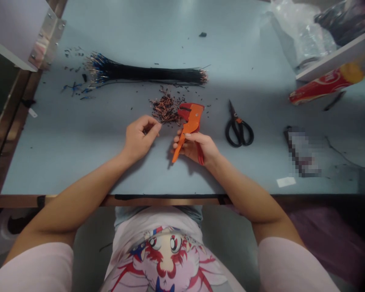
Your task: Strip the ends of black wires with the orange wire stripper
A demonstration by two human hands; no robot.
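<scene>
My right hand (202, 148) is wrapped round the handles of an orange and red wire stripper (192, 117), whose jaws point up and to the left. To its left, my left hand (141, 138) has thumb and forefinger pressed together; whatever they may hold is too small to make out. Just beyond both hands lies a loose pile of copper and black wire scraps (166, 107), partly behind the stripper's jaws. Farther back stretches a long bundle of black wires (149, 74), with blue and metal ends at the left and bare copper ends at the right.
Black-handled scissors (239, 132) lie right of my right hand. Farther right are a pixelated object (304, 152), a white label (286, 182) and a red and yellow canister (325, 85). Clear plastic bags (304, 32) sit at the back right. Small blue offcuts (74, 87) lie at left.
</scene>
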